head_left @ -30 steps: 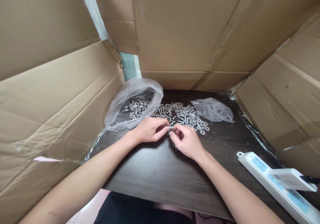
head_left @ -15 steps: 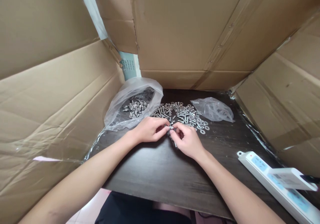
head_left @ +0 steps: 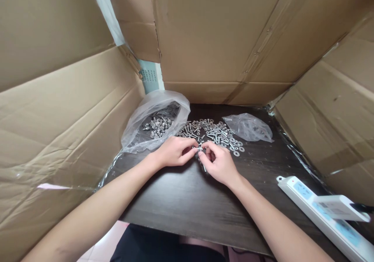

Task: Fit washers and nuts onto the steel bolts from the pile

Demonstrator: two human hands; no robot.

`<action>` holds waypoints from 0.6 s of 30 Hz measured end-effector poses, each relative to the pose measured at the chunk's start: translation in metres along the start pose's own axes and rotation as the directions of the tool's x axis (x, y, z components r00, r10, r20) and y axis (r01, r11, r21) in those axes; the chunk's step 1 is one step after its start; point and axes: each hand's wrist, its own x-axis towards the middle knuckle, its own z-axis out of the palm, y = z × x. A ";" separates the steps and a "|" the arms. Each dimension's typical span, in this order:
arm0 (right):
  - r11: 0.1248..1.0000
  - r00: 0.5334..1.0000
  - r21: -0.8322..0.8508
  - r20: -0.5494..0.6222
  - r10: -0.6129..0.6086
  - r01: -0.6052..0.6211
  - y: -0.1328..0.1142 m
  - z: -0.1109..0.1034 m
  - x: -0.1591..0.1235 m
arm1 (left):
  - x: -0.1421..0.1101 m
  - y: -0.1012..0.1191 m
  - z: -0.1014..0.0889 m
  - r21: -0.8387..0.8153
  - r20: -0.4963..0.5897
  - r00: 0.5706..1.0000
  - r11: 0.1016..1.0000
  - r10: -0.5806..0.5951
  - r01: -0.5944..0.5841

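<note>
My left hand [head_left: 175, 152] and my right hand [head_left: 219, 164] meet fingertip to fingertip over the dark wooden table [head_left: 187, 199], both pinching one small silver bolt [head_left: 199, 148] between them. Just beyond the fingers lies a loose pile of silver bolts and washers [head_left: 216, 134]. An open clear plastic bag [head_left: 154, 122] with more bolts inside sits to the left of the pile, touching my left hand's far side. A smaller crumpled clear bag [head_left: 248, 128] lies to the right of the pile.
Cardboard walls stand on the left [head_left: 58, 110], back [head_left: 222, 40] and right [head_left: 330, 110], boxing in the table. A white power strip [head_left: 315, 211] with a white adapter on it lies at the near right. The table's near edge runs below my forearms.
Both hands stay together on the bolt; the right fingers shift slightly against it. Nothing else moved.
</note>
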 end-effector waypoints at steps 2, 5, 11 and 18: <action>1.000 1.000 0.007 -0.005 -0.009 0.009 0.000 0.000 0.000 | 0.000 0.000 0.000 0.006 0.002 1.000 1.000 -0.005 0.005; 1.000 1.000 0.021 -0.013 -0.018 0.018 0.000 0.000 -0.001 | 0.000 0.000 0.000 0.018 0.000 1.000 1.000 -0.004 0.004; 0.999 1.000 0.037 -0.014 -0.013 0.014 0.001 0.000 -0.001 | 0.000 -0.001 0.000 0.014 0.013 1.000 1.000 -0.004 0.004; 1.000 0.999 0.017 0.030 -0.011 0.011 0.002 0.002 -0.001 | 0.000 -0.001 0.001 0.014 0.005 1.000 1.000 -0.011 0.011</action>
